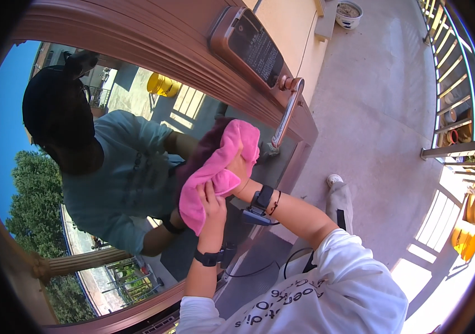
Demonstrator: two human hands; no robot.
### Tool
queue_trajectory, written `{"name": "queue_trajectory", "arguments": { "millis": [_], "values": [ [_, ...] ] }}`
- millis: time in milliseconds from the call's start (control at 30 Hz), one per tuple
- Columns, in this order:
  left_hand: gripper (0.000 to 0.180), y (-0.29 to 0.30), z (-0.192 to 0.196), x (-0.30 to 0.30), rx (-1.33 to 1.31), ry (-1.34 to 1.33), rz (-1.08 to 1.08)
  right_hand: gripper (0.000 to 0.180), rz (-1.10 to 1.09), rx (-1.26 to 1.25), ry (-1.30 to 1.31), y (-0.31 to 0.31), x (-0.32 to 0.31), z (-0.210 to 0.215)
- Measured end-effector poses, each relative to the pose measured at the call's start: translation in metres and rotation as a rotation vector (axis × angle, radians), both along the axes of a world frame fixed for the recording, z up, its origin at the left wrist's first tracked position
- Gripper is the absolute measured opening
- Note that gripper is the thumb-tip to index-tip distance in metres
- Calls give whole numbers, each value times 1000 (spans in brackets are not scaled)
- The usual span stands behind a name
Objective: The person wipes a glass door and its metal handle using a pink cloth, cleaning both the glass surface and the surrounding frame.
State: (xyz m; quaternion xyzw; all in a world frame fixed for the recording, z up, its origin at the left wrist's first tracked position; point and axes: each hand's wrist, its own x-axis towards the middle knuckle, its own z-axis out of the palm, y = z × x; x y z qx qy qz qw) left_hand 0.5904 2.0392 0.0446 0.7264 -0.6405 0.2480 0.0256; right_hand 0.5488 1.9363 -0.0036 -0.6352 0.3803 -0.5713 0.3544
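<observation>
A pink cloth [215, 167] lies bunched against the dark reflective glass pane [154, 183] of a brown framed door. My left hand [213, 206] grips the cloth's lower edge, its fingertips on the fabric. Higher up, my right hand [238, 168] holds the same cloth, with folds covering most of its fingers. Both wrists wear dark bands with small devices. In the glass a dim reflection shows my arms and the cloth's dark mirror image.
Just above the cloth, a metal lever handle [289, 114] juts from the dark lock panel [255, 47]. A railing [453, 72] runs along the right of the concrete walkway [368, 100]. A yellow bucket [466, 239] stands at right, and a white pot [349, 15] at the far end.
</observation>
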Motion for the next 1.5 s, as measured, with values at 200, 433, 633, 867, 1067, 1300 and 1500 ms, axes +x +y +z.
{"name": "queue_trajectory", "arguments": {
  "millis": [200,433,633,867,1067,1300,1500],
  "values": [
    [52,3,148,0,-534,-317,190,68,212,-598,-242,-13,-15,178],
    [47,-14,44,-4,-228,-470,147,76,137,-18,-21,-12,-16,41],
    [52,-30,-63,-16,181,109,-160,76,118,361,62,-8,-45,-76],
    [47,2,73,-4,-267,-47,130,60,311,-239,-39,-4,-24,103],
    [58,49,179,12,-486,-297,281,54,158,-659,-239,16,10,214],
    [36,156,-22,52,-83,-118,19,32,251,-911,300,117,30,-50],
    [36,210,-23,69,-102,-98,238,18,174,-874,6,162,61,-22]
  ]
}}
